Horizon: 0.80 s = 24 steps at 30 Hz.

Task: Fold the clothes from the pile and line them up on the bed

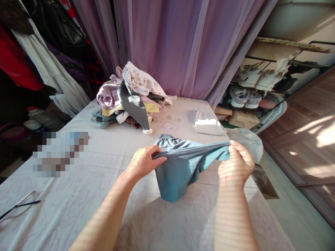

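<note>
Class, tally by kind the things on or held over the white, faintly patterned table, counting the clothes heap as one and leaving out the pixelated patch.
Blue-grey fabric garment, in left hand and right hand: 1
Folded white fabric bundle: 1
Heap of mixed-colour clothes: 1
Thin-framed eyeglasses: 1
Total: 4

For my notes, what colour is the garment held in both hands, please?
The garment is greyish blue, as the head view shows.
</note>
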### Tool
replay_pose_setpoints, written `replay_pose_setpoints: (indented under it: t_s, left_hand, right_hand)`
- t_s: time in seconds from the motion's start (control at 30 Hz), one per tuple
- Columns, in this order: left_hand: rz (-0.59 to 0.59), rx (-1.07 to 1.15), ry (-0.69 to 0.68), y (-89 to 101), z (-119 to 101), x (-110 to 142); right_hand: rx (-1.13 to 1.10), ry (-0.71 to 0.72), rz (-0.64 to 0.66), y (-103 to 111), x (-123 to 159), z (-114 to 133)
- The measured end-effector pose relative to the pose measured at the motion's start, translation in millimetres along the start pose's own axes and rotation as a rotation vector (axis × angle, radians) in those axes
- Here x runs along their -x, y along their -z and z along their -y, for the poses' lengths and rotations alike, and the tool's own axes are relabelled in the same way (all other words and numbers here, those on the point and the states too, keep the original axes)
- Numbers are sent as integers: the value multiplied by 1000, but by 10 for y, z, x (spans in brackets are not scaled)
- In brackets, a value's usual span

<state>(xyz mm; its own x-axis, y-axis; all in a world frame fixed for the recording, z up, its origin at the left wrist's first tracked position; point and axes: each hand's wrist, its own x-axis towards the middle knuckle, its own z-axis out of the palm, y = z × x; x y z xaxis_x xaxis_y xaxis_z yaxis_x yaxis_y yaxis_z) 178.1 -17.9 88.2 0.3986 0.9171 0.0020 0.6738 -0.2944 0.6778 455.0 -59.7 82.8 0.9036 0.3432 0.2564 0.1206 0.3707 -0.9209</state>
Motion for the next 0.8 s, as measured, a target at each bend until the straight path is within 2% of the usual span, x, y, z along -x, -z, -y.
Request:
replay_pose_setpoints:
  t_s: [0.1, 0.27, 0.37, 0.47, 0.63, 0.7, 0.8]
  left_hand:
    - [-15, -4, 46, 10, 23, -15]
    - [46, 33, 98, -8, 92, -31]
    - [18, 119, 126, -48, 137, -44]
    - [-89, 361, 173, -92, 162, -75]
    - [-273, 1019, 195, -96, 103, -128]
    - [-322, 1153, 199, -82, 46, -133]
    - [-370, 1202, 189, -91, -51, -118]
  right_hand:
    - [5, -1, -9, -14, 3, -71]
    - [-15, 12, -30, -74, 35, -119]
    - [-2, -20, -47, -63, 27, -117]
    - [30, -56, -49, -40, 20, -108]
    - [35, -50, -55, -73, 56, -77]
    - [37, -47, -32, -108, 91, -67]
    - [23, -10, 64, -167, 180, -67]
